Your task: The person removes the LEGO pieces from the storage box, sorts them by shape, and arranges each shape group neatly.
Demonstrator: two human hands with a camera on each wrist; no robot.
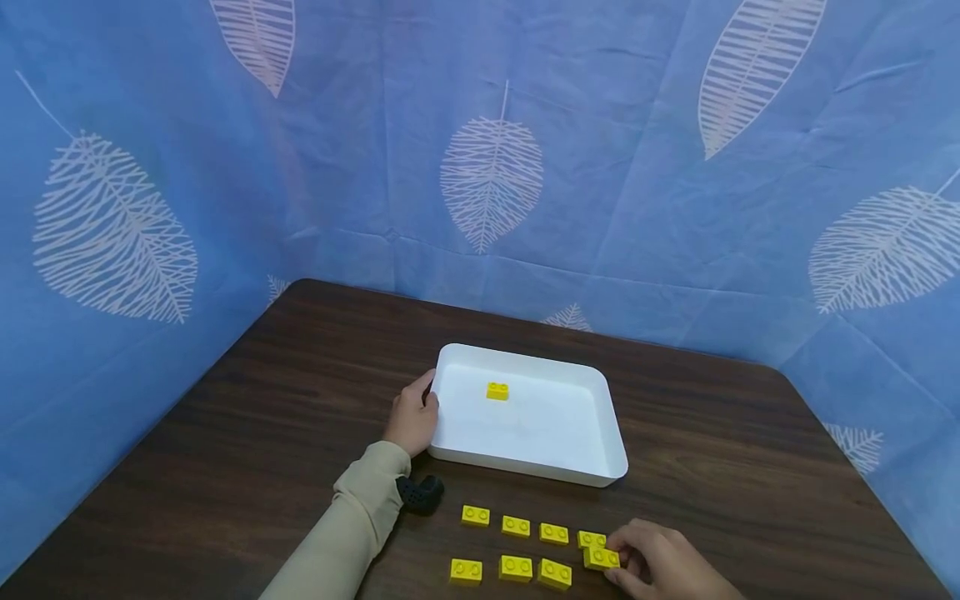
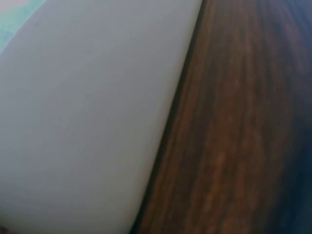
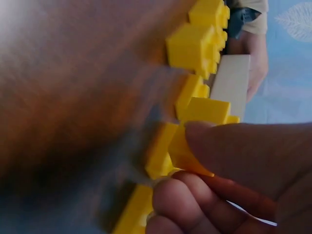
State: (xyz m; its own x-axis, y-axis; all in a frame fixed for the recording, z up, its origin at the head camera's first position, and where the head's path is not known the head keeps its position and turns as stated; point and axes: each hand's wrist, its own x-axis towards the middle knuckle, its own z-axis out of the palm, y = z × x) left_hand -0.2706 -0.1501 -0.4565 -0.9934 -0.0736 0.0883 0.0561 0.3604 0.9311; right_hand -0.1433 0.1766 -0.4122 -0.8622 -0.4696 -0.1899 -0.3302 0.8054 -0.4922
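My right hand (image 1: 663,560) pinches a yellow two-stud toy brick (image 1: 601,558) between thumb and fingers at the right end of the brick rows. In the right wrist view, the thumb presses one face of this brick (image 3: 202,111), with curled fingers below it. Just behind it in the head view lies another yellow brick (image 1: 592,539), partly covered. My left hand (image 1: 412,419) holds the left side of a shallow white tray (image 1: 517,458), thumb at the rim. A single yellow brick (image 1: 497,391) sits inside the tray. The tray's outer wall (image 2: 92,117) fills much of the left wrist view.
Several more yellow bricks stand in two rows in front of the tray, among them a back-row brick (image 1: 476,515) and a front-row brick (image 1: 465,572). Everything rests on a dark wooden table (image 1: 300,375). A blue leaf-patterned cloth (image 1: 600,208) hangs around its far sides.
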